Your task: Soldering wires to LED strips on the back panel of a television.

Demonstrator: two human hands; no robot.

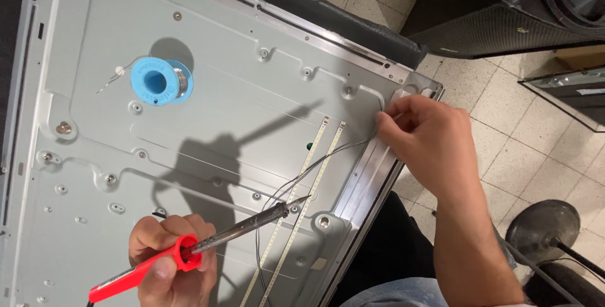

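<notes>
The left hand (167, 260) is closed in a fist round the red handle of a soldering iron (195, 250), thumb laid along the grip, and the right hand (428, 143) pinches thin grey wires (315, 162) between thumb and fingertips at the right edge of the panel. Everything lies on a large grey metal back panel (208, 61) — stamped with ridges, dotted with screws and round bosses — which fills most of the view and sits tilted, its far right corner close to the right hand. Past that corner are a tiled floor (504, 111), a big black speaker cabinet (498, 11) at the top right, and a round black stand base (542, 222) at the lower right. On the panel, two narrow pale LED strips (309, 184) run side by side from near the middle down toward the near edge, just right of the left hand. The soldering iron slants up and to the right from the near edge, its dark metal shaft reaching over the strips, with the tip on or just above them — which, I cannot tell. The wires curve from the pinching fingers down past the tip and along the strips. Toward the far left part of the panel, well apart from both hands, a blue spool of solder (157, 80) lies with a loose end curling to its left.
</notes>
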